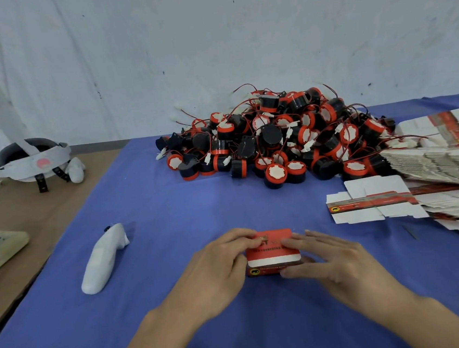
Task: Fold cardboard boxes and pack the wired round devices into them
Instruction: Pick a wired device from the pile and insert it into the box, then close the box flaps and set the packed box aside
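A small red and white cardboard box (272, 253), folded up, sits on the blue cloth near the front middle. My left hand (218, 268) holds its left side, fingers curled onto the top far edge. My right hand (334, 262) holds its right side, with the fingers lying over the top and the thumb at the front edge. Behind them lies a big pile of black and red round devices (278, 137) with thin red wires and white plugs. One flat unfolded box blank (373, 205) lies to the right of the box.
A stack of flat box blanks (445, 162) fans out along the right edge. A white controller (101, 261) lies on the cloth at left. A headset (34, 163) and a power strip (0, 243) rest on the brown table at far left. Cables hang along the wall.
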Demonstrator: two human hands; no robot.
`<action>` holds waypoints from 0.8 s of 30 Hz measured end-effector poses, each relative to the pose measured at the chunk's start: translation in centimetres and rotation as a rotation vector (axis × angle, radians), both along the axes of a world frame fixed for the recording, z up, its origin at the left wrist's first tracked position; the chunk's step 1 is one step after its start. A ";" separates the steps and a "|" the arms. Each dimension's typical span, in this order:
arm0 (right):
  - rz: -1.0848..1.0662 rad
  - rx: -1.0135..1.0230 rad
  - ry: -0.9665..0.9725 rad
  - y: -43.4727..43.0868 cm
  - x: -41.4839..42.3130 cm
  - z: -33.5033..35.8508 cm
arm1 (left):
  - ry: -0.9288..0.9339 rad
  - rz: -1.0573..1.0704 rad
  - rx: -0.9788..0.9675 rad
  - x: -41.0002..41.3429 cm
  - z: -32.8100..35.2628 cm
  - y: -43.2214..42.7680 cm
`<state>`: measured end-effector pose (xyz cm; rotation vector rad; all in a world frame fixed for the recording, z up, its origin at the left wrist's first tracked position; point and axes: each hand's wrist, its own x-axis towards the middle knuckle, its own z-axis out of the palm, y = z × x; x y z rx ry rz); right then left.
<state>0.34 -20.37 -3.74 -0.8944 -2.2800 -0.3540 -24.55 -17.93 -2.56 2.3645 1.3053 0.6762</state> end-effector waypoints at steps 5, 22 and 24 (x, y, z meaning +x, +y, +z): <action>-0.100 -0.416 0.267 -1.1 0.1 -0.5 | -0.004 0.026 0.004 0.3 -0.2 -0.2; -0.110 -0.621 0.162 0.9 -0.6 -0.6 | 0.056 -0.001 0.067 0.9 -0.6 0.2; -0.124 -0.619 0.142 0.9 -0.7 -0.4 | 0.065 0.001 0.074 0.9 -0.7 0.1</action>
